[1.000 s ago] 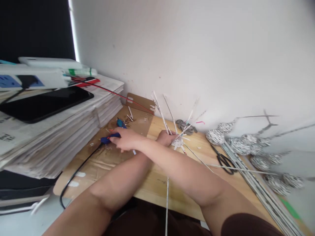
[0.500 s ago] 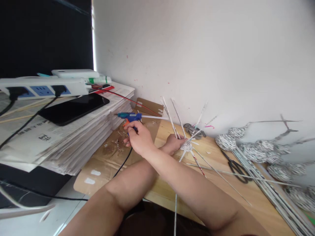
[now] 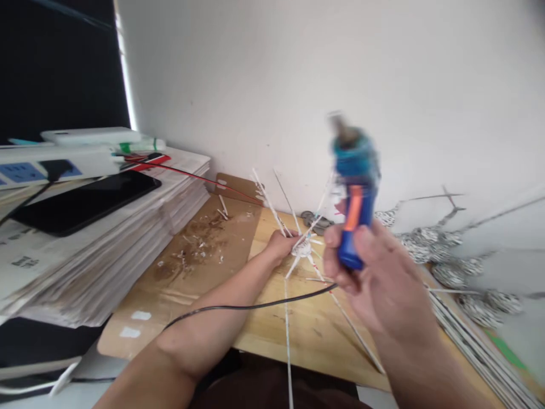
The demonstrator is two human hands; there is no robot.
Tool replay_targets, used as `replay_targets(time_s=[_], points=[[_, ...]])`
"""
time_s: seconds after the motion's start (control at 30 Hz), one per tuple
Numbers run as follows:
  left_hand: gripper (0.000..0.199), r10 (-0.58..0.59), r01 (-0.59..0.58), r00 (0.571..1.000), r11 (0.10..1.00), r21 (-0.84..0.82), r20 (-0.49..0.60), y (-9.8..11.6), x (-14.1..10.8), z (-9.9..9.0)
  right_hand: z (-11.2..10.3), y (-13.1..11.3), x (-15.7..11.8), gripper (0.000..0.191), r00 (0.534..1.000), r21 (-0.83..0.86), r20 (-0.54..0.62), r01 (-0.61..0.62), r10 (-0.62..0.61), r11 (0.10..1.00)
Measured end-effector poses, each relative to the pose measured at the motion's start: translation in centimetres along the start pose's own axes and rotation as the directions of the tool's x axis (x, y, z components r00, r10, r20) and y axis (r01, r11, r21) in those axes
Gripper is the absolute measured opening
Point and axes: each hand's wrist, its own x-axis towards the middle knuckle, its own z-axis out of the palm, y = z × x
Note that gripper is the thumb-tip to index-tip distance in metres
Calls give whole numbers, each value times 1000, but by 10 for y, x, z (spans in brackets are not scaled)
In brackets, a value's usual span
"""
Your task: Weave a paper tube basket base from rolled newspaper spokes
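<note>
My right hand (image 3: 374, 267) is closed round the handle of a blue hot glue gun (image 3: 356, 193) with an orange trigger, raised over the table. Its nozzle points up and towards the wall, blurred by motion. On the wooden tabletop, my left hand (image 3: 281, 245) grips the side of a small woven paper base (image 3: 302, 248). Rolled newspaper sticks (image 3: 270, 200) spread from that base, some standing up, others lying outward. My left fingertips are partly hidden behind the sticks. A black cord (image 3: 238, 307) runs from the gun across my left forearm.
Stacked newspapers (image 3: 179, 210) stand at left, bearing a black phone (image 3: 93, 201) and a power strip (image 3: 85, 165). Stained cardboard (image 3: 170, 272) covers the table's left part. A grey coiled object (image 3: 317, 220) lies by the wall. Woven paper pieces (image 3: 460, 272) and loose paper sticks (image 3: 468, 346) lie at right.
My right hand has taken the glue gun up from the cardboard and carried it right, uncrossing my arms. My left hand stays at the woven base. The view has turned slightly right.
</note>
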Motion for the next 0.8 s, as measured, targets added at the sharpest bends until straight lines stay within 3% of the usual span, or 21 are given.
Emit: replay_targets(time_s=[0.13, 0.2, 0.33, 0.5, 0.57, 0.63, 0.7, 0.8], points=[[31, -42, 48, 997, 995, -83, 62, -1, 0, 13, -55, -21, -18, 24, 970, -117, -211, 100, -123, 988], [35, -17, 29, 995, 991, -127, 96, 0, -1, 13, -70, -23, -26, 19, 947, -128, -279, 131, -162, 983], [41, 17, 6, 993, 982, -189, 119, 1, -1, 9, -93, -17, -29, 10, 919, -85, -371, 104, -129, 991], [42, 22, 5, 992, 976, -219, 120, -2, 5, 5, -127, -12, -16, 21, 798, -129, -576, 122, -174, 984], [41, 27, 9, 990, 968, -250, 140, -3, 7, 3, -135, -4, -15, 31, 821, -171, -568, -47, -59, 984], [40, 26, 18, 986, 966, -259, 168, -2, 8, 1, -136, 9, -19, 37, 876, -237, -472, -237, 101, 942], [39, 26, 22, 982, 968, -249, 186, -1, 9, -1, -135, 23, -22, 40, 916, -342, -365, -299, 167, 891], [40, 29, 16, 981, 973, -230, 190, 3, 8, -2, -133, 40, -25, 36, 935, -453, -298, -315, 192, 834]])
